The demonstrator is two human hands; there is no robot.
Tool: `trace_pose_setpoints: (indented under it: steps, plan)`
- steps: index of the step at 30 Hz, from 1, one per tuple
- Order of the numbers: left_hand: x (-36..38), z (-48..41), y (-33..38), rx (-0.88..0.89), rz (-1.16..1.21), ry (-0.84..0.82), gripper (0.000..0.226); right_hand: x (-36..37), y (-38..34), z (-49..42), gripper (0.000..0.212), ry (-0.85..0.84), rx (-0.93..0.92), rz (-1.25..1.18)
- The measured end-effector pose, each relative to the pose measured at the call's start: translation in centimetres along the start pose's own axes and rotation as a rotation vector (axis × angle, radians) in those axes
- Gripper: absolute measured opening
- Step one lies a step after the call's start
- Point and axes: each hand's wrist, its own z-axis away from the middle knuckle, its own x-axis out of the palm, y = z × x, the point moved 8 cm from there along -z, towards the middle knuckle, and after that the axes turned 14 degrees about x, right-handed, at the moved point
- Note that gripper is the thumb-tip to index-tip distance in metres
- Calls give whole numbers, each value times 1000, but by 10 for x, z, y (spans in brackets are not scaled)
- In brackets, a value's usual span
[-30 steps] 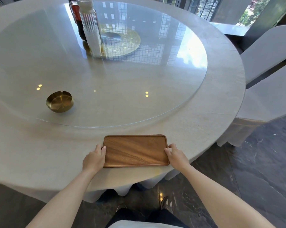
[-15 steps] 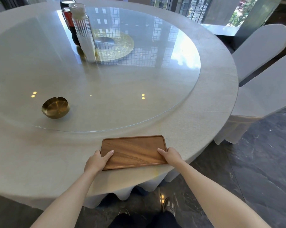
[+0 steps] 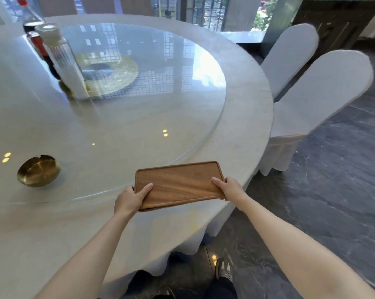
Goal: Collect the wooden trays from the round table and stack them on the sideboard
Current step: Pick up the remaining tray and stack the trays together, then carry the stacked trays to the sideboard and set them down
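Both hands grip one wooden tray (image 3: 179, 184) by its short ends, at the near edge of the round table (image 3: 249, 117). The left hand (image 3: 129, 198) is curled around the tray's 9 o'clock end, thumb lying flat on the top face and the other fingers hidden beneath. The right hand (image 3: 230, 188) clasps the 3 o'clock end the same way, thumb on top. The tray looks tilted, its near edge casting a shadow on the cloth; whether its far edge touches the table cannot be told. At 9 o'clock from the tray a brass ashtray (image 3: 38, 170) sits on the glass turntable (image 3: 139, 117). Bottles (image 3: 59, 59) stand toward 11 o'clock, and two covered chairs (image 3: 320, 91) stand at 2 o'clock.
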Motion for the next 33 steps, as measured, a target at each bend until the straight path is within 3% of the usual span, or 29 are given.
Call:
trace_pose_setpoints:
  steps: [10,24,33]
  plan:
    - [72,-53,193,287,78,-135,62,-180,19,16,39,227,-34,-328]
    - [298,-23,498,556,126,-340,49,-492,149,20,36,623,-39,-663]
    - [442,-21,630,639,75,-479,48,-628,229,-16,39,759,56,-717]
